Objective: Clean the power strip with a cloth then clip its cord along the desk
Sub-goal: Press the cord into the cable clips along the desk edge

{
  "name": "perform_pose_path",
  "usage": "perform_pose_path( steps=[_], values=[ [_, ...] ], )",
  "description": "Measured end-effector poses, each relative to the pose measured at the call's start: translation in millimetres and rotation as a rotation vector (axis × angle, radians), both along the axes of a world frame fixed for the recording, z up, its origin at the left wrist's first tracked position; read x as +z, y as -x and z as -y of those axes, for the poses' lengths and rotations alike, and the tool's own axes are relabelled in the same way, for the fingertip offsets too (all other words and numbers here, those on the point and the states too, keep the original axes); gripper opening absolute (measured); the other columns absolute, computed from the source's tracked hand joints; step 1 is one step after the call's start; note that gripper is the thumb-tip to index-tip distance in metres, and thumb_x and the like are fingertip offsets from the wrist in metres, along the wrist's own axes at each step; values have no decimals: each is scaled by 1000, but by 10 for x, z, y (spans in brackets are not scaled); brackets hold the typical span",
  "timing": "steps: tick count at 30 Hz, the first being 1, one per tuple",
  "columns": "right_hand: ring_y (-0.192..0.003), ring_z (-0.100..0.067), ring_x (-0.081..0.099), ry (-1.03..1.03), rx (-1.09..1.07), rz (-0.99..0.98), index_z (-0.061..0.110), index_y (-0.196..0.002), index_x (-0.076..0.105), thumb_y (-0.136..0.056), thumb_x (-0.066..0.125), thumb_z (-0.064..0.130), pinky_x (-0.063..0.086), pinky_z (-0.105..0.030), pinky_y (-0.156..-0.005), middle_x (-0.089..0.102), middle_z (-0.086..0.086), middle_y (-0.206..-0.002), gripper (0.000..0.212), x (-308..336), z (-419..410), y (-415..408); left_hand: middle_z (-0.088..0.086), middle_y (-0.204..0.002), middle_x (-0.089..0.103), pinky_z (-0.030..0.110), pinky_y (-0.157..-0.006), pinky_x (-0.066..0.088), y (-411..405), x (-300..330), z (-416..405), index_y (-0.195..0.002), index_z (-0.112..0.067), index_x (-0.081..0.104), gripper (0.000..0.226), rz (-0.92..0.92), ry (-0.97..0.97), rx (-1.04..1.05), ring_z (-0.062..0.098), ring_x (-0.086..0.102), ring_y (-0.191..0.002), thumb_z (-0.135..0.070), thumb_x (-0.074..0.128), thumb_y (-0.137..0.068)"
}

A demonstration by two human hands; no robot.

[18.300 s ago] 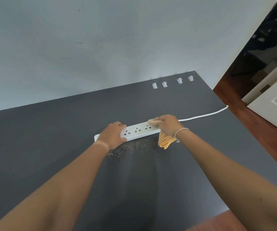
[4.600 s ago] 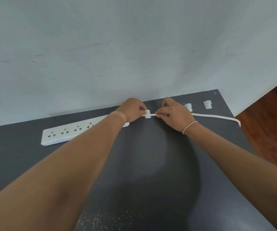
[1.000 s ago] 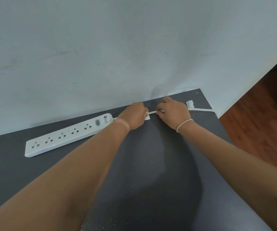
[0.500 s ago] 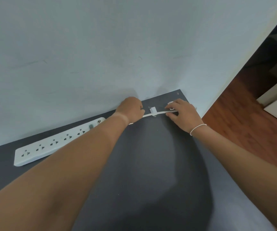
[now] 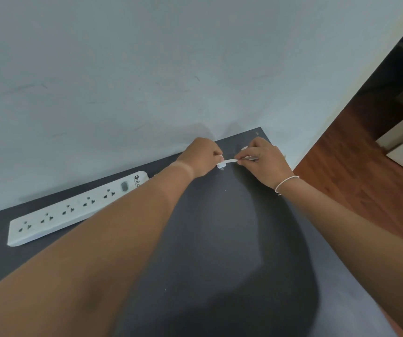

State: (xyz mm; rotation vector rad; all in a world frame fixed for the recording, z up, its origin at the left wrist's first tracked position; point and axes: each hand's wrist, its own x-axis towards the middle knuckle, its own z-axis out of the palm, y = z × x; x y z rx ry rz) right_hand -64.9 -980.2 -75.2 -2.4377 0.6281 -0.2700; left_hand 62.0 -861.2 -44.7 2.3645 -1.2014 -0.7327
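A short stretch of white cord point(image 5: 229, 161) was pinched between the two hands at the far edge of the dark worktop point(image 5: 220, 239), close to the wall point(image 5: 147, 69). The left hand point(image 5: 201, 155) was curled, its fingertips gripping the cord beside a small white clip point(image 5: 221, 165). The right hand point(image 5: 265, 161), a thin band at its wrist, pinched the cord's other side. The power strip point(image 5: 74, 207) was laid flat on the worktop, left of the clip, along the wall.
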Motion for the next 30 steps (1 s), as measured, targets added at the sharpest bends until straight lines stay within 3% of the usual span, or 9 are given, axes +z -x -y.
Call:
perform_pose_path(
  steps=[3, 6, 11, 16, 20, 25, 27, 30],
  values=[
    [-78, -17, 49, 19, 8, -12, 19, -92, 76, -84, 64, 20, 46, -39, -82, 44, 3, -85, 14, -4, 4, -18, 3, -62, 52, 27, -52, 29, 22, -17, -3, -84, -6, 74, 29, 86, -23, -35, 21, 41, -58, -11, 46, -89],
    [-82, -28, 56, 54, 15, -32, 19, -94, 75, -86, 62, 22, 44, -37, -82, 42, 2, -83, 16, 11, -3, -39, 13, -84, 60, 29, -63, 33, 49, -22, -4, -92, -6, 72, 29, 165, -60, -79, 29, 51, -73, -10, 43, -92],
    [-78, -31, 54, 137, 19, -75, 17, -97, 74, -88, 58, 21, 35, -32, -74, 39, 1, -85, 19, 28, -6, -101, 26, -89, 54, 30, -65, 31, 83, -38, 1, -92, 7, 63, 24, 225, -76, -93, 40, 57, -92, -7, 44, -92],
    [-78, -25, 48, 205, 49, -127, 18, -102, 72, -91, 52, 21, 30, -29, -73, 37, 2, -88, 23, 59, 4, -167, 12, -84, 48, 30, -66, 31, 86, -55, -10, -93, 2, 65, 24, 270, -73, -100, 37, 57, -91, -9, 44, -93],
    [-85, -32, 56, 235, 49, -130, 17, -102, 72, -91, 52, 20, 31, -30, -71, 38, -1, -86, 24, 54, 8, -188, 21, -97, 59, 31, -66, 32, 75, -54, -10, -93, 2, 65, 25, 292, -74, -133, 36, 57, -91, -10, 43, -93],
    [-83, -35, 58, 264, 30, -181, 19, -102, 72, -91, 48, 21, 31, -31, -68, 55, -11, -100, 27, 32, -5, -242, 13, -82, 46, 30, -65, 28, 71, -59, 3, -90, 5, 62, 23, 304, -85, -138, 36, 56, -90, -5, 42, -91],
    [-83, -36, 58, 260, 24, -187, 19, -102, 72, -91, 48, 21, 32, -31, -68, 50, -8, -94, 27, 21, -16, -246, 17, -85, 52, 30, -65, 29, 57, -78, -3, -90, 3, 64, 24, 288, -68, -132, 35, 55, -89, -6, 42, -92],
    [-83, -36, 58, 213, 10, -175, 18, -100, 72, -91, 50, 22, 39, -36, -73, 44, -7, -91, 24, 20, -22, -235, 2, -71, 47, 27, -64, 29, 39, -92, -22, -86, -2, 67, 27, 215, -15, -96, 29, 51, -80, -10, 42, -93]
  ],
)
